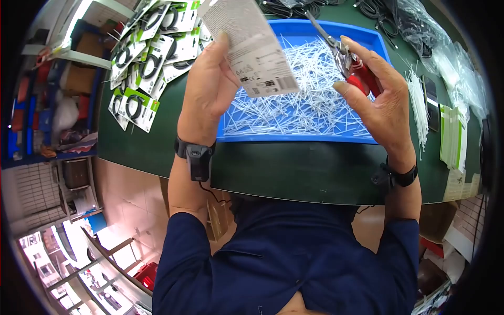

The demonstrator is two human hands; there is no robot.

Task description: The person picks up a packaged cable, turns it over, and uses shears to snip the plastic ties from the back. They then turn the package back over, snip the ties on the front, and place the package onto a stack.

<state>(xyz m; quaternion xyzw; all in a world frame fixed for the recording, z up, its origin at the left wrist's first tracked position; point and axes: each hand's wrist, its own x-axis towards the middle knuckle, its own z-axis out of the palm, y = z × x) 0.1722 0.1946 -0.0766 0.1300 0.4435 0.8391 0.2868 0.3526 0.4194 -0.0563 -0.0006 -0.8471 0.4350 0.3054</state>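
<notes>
Blue tray (296,139): brightly, evenly lit. Light strip (79,23), far left of tray: glare. Background (123,257), well to tray's near left: overexposed. Printed card (262,63), above tray: fine text illegible. Table edge (294,202), nearer than tray: bowed by lens distortion. Periphery around tray: black vignette.

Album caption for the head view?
Left hand holds a printed card, right hand a red-handled tool, over a blue tray.

No words or numbers can be read. At 12 o'clock, the flat grey-white cardboard package card (251,50) bears small print, symbols and, toward its 5 o'clock corner, a black-striped barcode (286,82); the green-and-white product cards (181,48) between 10 and 11 o'clock carry markings too small to decipher.
</notes>
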